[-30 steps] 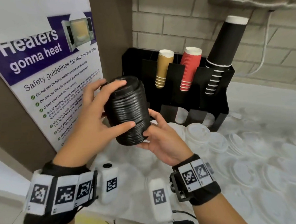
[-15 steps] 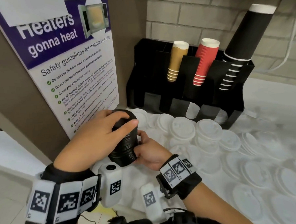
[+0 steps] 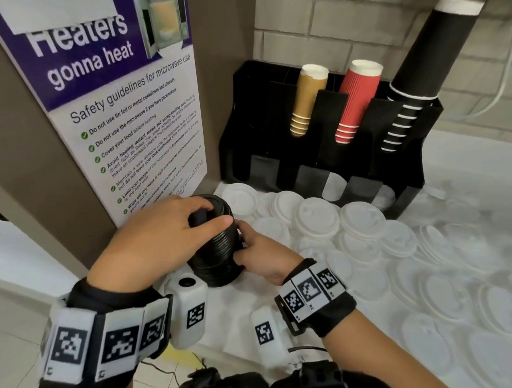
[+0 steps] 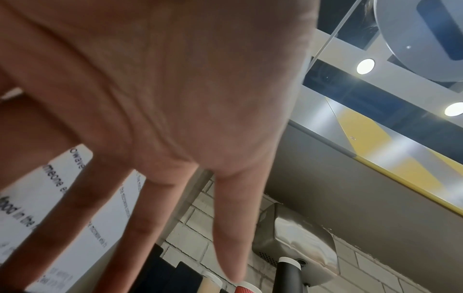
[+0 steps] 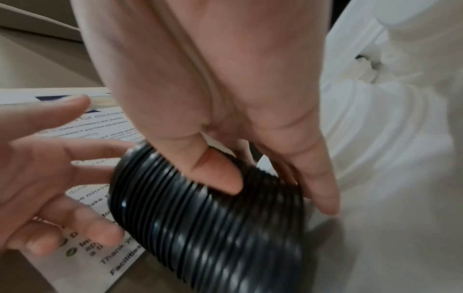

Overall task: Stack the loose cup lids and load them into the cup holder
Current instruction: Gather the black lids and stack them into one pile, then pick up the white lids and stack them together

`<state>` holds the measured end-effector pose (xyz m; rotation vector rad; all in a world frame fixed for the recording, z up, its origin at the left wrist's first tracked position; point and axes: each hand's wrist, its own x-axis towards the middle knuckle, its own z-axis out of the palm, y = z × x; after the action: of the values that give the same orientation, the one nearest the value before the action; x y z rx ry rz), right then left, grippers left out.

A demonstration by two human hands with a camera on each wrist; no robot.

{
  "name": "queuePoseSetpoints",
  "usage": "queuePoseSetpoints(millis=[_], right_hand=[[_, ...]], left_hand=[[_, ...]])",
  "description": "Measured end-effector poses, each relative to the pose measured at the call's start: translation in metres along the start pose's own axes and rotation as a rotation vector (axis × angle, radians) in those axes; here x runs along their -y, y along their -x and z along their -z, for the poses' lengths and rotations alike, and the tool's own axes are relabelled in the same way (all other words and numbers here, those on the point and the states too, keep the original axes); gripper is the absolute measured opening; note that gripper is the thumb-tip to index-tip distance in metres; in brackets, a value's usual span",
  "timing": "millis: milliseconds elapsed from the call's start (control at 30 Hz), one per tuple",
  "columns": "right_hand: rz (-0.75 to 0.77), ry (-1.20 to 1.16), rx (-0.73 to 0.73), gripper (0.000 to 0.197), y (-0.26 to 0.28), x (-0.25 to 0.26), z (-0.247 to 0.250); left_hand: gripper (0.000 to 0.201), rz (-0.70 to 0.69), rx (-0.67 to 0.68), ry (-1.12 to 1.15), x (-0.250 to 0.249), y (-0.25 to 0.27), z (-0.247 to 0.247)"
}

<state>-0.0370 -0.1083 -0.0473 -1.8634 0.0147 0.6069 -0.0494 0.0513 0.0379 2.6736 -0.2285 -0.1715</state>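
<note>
A ribbed stack of black cup lids point(image 3: 216, 252) stands tilted at the front left of the white counter. My right hand point(image 3: 252, 253) grips its side: in the right wrist view the thumb presses the stack's ribs point(image 5: 213, 228) and the fingers point(image 5: 320, 188) reach behind. My left hand point(image 3: 173, 227) lies over the stack's upper end, its thumb along the side. That left hand point(image 5: 50, 188) shows spread, fairly straight fingers there and in the left wrist view point(image 4: 155, 208). The black cup holder point(image 3: 416, 170) stands behind against the brick wall.
Loose white lids point(image 3: 318, 217) cover the counter from the holder's foot out to the right. Brown cups point(image 3: 306, 99), red cups point(image 3: 356, 99) and tall black cups point(image 3: 420, 66) lean in the holder's upper slots. A microwave safety poster point(image 3: 120, 112) hangs on the left panel.
Both hands have brought the black stack down from chest height in front of the holder to the counter's front left. My left hand's fingers have eased over its top.
</note>
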Motion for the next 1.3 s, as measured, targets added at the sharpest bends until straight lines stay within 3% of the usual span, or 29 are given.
queuePoseSetpoints(millis=[233, 400, 633, 900, 1067, 1200, 1300], right_hand=[[-0.015, 0.105, -0.013, 0.059, 0.008, 0.004, 0.013], [-0.067, -0.030, -0.046, 0.050, 0.016, 0.002, 0.023], [-0.116, -0.180, -0.034, 0.030, 0.017, -0.004, 0.021], [-0.139, -0.239, -0.035, 0.035, 0.015, -0.004, 0.020], [-0.146, -0.223, -0.022, 0.037, 0.014, -0.006, 0.018], [-0.142, -0.169, 0.001, 0.041, 0.019, -0.002, 0.017], [-0.082, -0.090, -0.017, 0.041, 0.030, 0.008, 0.034]], left_hand=[[0.065, -0.010, 0.005, 0.025, -0.006, 0.001, -0.001], [0.056, -0.120, -0.023, 0.138, -0.010, -0.002, -0.006], [0.059, -0.114, 0.015, 0.075, -0.010, -0.004, -0.012], [0.072, -0.073, 0.020, 0.054, -0.008, -0.004, -0.010], [0.065, -0.075, 0.012, 0.027, -0.008, -0.005, -0.009], [0.071, -0.064, 0.026, -0.002, -0.009, -0.006, -0.009], [0.068, -0.119, -0.011, 0.028, -0.013, -0.008, -0.006]])
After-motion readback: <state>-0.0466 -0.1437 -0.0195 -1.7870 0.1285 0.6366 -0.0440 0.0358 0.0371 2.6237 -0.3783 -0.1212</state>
